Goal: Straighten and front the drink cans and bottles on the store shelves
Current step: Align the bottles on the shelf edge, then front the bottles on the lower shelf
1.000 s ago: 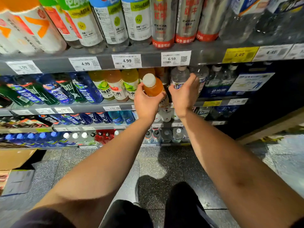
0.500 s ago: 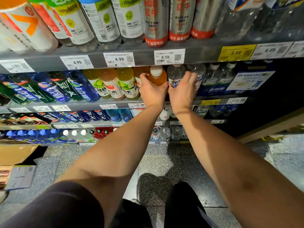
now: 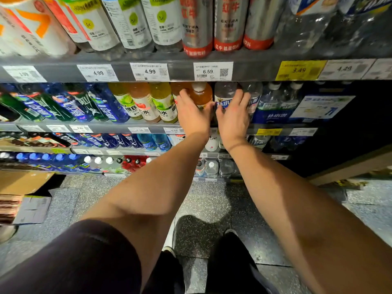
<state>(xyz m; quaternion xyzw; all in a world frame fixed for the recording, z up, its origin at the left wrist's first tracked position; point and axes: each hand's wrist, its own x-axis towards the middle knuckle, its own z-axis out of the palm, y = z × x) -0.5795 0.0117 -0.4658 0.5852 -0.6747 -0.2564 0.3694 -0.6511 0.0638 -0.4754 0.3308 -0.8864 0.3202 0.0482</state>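
Nearest are the two bare forearms, reaching away over the speckled floor (image 3: 201, 211) toward the second shelf (image 3: 106, 126) from the top. The left hand (image 3: 192, 115) wraps the orange bottle (image 3: 201, 95) from its left side, fingers curled round the body. The bottle stands in the row, white cap up under the 6.59 tag (image 3: 213, 71), just right of the yellow-green bottles (image 3: 163, 102). The right hand (image 3: 233, 115) lies against the clear bottle (image 3: 225, 96) next door, fingers laid over its blue label and partly curved about it; whether it truly clasps or only steadies I cannot tell.

The step looks to be seating the orange bottle at the shelf's front edge. To do it well, I would draw it forward until it lines up with its neighbours' faces, turn it so the label looks outward, and keep it upright. The right hand should hold the clear bottle still, since the two stand just beside each other and a nudge could tip one into the row. Farther right, more clear bottles (image 3: 273, 98) sit back in shadow.
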